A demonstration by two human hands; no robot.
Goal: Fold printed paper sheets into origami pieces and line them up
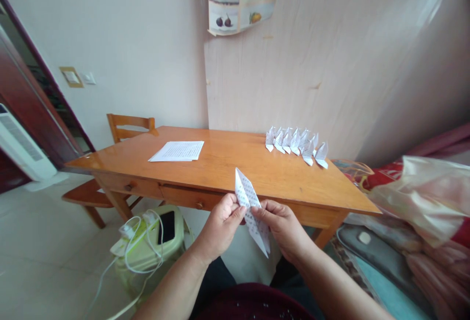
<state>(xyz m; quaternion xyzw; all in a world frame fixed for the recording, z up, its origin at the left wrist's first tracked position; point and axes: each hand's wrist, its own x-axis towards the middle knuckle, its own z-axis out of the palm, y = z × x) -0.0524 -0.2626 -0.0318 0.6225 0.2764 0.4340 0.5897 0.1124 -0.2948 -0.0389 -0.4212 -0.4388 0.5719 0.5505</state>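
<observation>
A folded sheet of printed paper (246,190), long and pointed at both ends, is held up in front of the table's front edge. My left hand (224,219) pinches its left side between thumb and curled fingers. On the other side my right hand (281,222) grips it the same way, the two thumbs close together near its middle. Beyond, at the table's back right, stand several folded paper figures (295,141) of the same printed paper, lined up in rows. A stack of printed sheets (176,151) lies flat on the left part of the table.
The wooden table (227,151) stands against the wall. A wooden chair (130,123) is at its left end. Below, a pale green stool-like box (172,246) carries a phone (166,227) and a power strip with white cables. Plastic bags (422,197) crowd the right side.
</observation>
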